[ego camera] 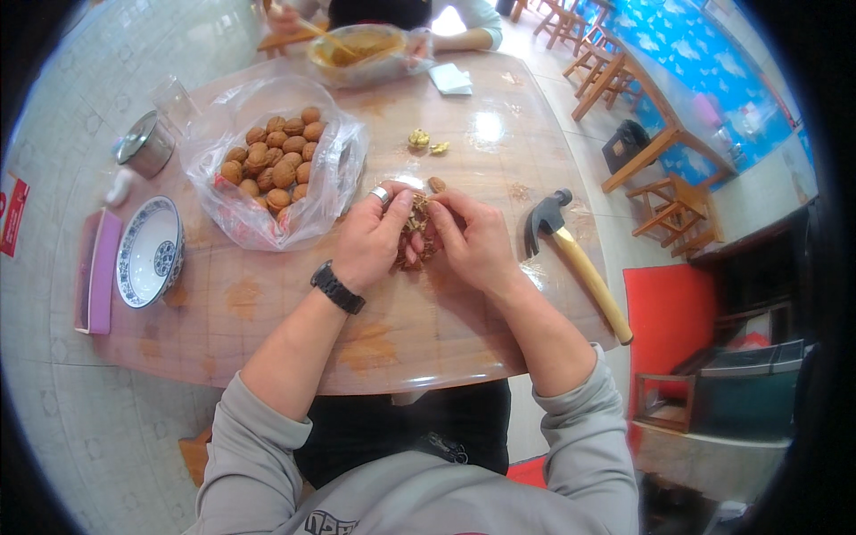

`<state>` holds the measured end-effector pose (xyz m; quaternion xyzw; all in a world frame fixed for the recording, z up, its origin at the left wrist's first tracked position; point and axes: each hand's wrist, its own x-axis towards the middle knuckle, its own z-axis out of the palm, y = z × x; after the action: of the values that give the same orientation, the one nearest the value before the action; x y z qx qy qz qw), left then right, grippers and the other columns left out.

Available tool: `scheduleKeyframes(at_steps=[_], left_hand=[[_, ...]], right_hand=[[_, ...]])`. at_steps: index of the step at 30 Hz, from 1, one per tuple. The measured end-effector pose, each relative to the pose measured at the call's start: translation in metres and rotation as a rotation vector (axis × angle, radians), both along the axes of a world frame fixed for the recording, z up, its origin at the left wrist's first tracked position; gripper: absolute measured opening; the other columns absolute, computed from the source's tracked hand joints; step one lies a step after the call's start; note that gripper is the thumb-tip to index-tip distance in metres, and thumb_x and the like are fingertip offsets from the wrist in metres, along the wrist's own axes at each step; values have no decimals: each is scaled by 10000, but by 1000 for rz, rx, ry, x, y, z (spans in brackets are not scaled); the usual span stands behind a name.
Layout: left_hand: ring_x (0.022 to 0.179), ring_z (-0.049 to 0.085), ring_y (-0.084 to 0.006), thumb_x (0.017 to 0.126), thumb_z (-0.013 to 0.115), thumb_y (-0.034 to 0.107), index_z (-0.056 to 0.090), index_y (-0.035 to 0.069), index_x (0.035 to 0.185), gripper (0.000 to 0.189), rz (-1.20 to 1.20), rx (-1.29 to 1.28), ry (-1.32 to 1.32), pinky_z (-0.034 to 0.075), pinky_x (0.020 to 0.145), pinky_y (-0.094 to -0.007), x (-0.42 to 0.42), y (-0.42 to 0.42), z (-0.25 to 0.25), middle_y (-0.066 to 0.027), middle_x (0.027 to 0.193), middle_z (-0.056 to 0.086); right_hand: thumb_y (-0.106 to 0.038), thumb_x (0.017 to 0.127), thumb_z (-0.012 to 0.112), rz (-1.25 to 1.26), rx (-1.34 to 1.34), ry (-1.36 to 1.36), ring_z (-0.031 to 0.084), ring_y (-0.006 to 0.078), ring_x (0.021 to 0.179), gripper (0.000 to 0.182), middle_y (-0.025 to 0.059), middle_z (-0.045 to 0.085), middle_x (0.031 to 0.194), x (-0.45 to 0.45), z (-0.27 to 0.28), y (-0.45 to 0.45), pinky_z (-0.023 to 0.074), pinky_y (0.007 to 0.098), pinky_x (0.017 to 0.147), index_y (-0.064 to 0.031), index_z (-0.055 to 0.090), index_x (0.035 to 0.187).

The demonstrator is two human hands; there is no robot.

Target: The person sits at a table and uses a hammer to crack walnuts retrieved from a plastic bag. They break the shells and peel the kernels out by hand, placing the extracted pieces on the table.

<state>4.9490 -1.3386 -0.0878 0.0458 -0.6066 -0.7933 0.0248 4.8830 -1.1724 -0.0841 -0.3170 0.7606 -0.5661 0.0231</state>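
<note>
Between the fingertips of my left hand (374,231) and my right hand (475,234) is a cracked walnut (418,212), pinched from both sides. Broken shell pieces (409,262) lie on the table under my fingers. Just beyond my hands sits a brown piece of walnut or shell (437,184). Farther off rest two pale walnut kernel pieces (419,138). Left of my hands, an open clear plastic bag (341,174) holds several whole walnuts (284,174). To the right lies a claw hammer (580,264) with a wooden handle, its head pointing away from me.
A blue-and-white bowl (142,257), a purple box (101,274), a metal canister (148,144) and a clear cup (172,100) line the table's left side. Across the table (281,321), another person's arm (468,40) is beside a bowl of food (358,57). White napkins (451,79) lie near it.
</note>
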Motion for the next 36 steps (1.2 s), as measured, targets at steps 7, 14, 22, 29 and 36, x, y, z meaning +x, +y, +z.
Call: scheduleKeyframes(at_steps=[7,14,22,29,36], left_hand=[[692,619,-59,1099,528,185,618,41,1186,190,31,48,129,528,606,-210,-4,1,-11,-23,885,676],[842,649,-78,1094,532,161,609,13,1243,224,-17,143,121,585,711,-237,-5,-3,-13,-45,1017,679],[967,701,-164,1076,557,146,583,-18,1239,232,-13,270,112,632,812,-302,-5,-4,-10,-103,1098,682],[943,718,-183,1012,633,54,582,-18,1166,178,21,252,92,633,805,-306,-3,-3,-3,-130,1093,684],[778,684,-114,958,722,52,606,3,1136,218,40,318,90,573,682,-237,-4,-7,-8,-80,969,710]], right_hand=[[-125,1043,614,-6,-23,53,656,110,678,193,82,720,775,-1,-1,0,527,272,619,37,699,1104],[-131,1022,613,-34,-58,-45,745,290,751,187,203,723,812,-7,-13,0,558,364,676,27,692,1084],[-117,1005,643,12,-127,-76,721,191,808,197,181,749,905,-7,-10,-1,558,326,722,22,718,1122],[-59,1016,645,76,-112,-176,659,91,886,218,60,744,1001,-8,-5,2,541,244,783,35,705,1203],[-59,1013,632,95,-125,-279,636,85,793,214,43,728,952,-9,-1,4,524,244,714,21,714,1194]])
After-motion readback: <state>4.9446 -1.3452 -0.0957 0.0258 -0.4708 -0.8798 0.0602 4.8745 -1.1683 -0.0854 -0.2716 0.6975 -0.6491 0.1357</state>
